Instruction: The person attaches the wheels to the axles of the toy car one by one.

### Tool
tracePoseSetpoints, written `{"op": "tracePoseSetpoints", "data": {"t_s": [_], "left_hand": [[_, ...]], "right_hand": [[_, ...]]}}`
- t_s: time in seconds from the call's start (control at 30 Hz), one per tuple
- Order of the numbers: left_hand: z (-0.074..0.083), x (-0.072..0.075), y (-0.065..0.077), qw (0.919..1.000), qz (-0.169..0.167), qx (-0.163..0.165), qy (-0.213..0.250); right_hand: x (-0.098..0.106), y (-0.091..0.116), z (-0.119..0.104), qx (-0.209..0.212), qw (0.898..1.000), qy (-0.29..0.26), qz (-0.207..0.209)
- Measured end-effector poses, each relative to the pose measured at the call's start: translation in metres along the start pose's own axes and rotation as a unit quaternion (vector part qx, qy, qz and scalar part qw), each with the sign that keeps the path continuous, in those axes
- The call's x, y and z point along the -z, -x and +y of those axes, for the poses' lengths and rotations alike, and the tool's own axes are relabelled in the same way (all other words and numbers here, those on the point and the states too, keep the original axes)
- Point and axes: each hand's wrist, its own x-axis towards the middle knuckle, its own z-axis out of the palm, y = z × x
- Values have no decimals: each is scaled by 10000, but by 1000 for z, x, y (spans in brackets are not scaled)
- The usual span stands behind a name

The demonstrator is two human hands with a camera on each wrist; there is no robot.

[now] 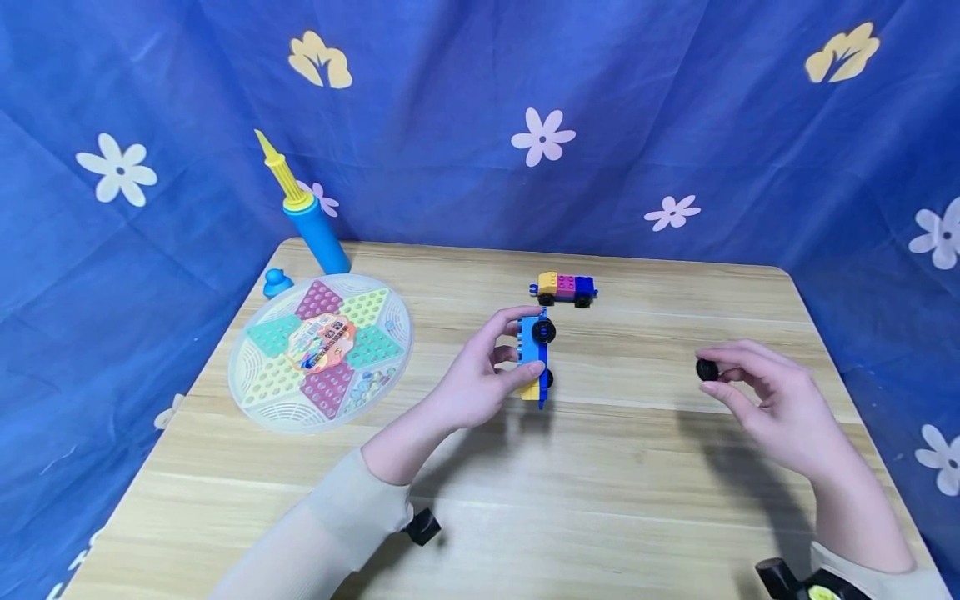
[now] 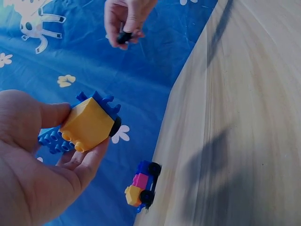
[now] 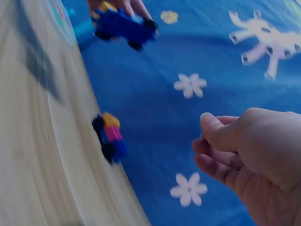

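My left hand (image 1: 480, 375) grips a toy brick car (image 1: 533, 358) tipped on its side above the table. Light blue and yellow bricks sit on its dark blue base, and black wheels show along the side facing right. Seen from the left wrist, the yellow brick (image 2: 88, 123) faces the camera, with my thumb along its edge. Off to the right, my right hand (image 1: 780, 408) pinches a small black wheel (image 1: 707, 369) between thumb and fingertips, raised over the table. In the right wrist view the fingers hide that wheel.
Behind the left hand, a second toy car (image 1: 567, 288) of yellow, pink and blue bricks stands on the table. A round Chinese checkers board (image 1: 247, 367) lies at the left. Beyond it are a blue and yellow hand pump (image 1: 318, 233) and a small blue piece (image 1: 277, 282).
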Motion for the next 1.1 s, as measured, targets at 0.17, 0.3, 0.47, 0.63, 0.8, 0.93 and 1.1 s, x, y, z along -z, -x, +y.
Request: {"op": "tracePoseSetpoints", "data": {"t_s": [0.17, 0.3, 0.47, 0.63, 0.8, 0.93, 1.1], "left_hand": [[2, -2, -1, 9996, -113, -115, 231], [3, -3, -2, 9995, -134, -211, 170], [4, -5, -2, 9996, -121, -202, 129], [7, -7, -4, 9996, -117, -219, 138], [7, -8, -6, 9995, -113, -269, 89], [8, -10, -7, 9993, -103, -338, 94], [8, -12, -10, 9984, -161, -468, 262]], "right_hand": [[-16, -16, -20, 36, 9998, -32, -194], [-30, -27, -30, 367, 9990, -181, -173], [-47, -38, -38, 766, 9966, -306, -14], [-60, -45, -44, 849, 9957, -367, 28], [-72, -51, -49, 943, 9939, -572, -9], [-82, -52, -52, 967, 9926, -732, -38], [-93, -51, -55, 918, 9918, -877, -118]]}}
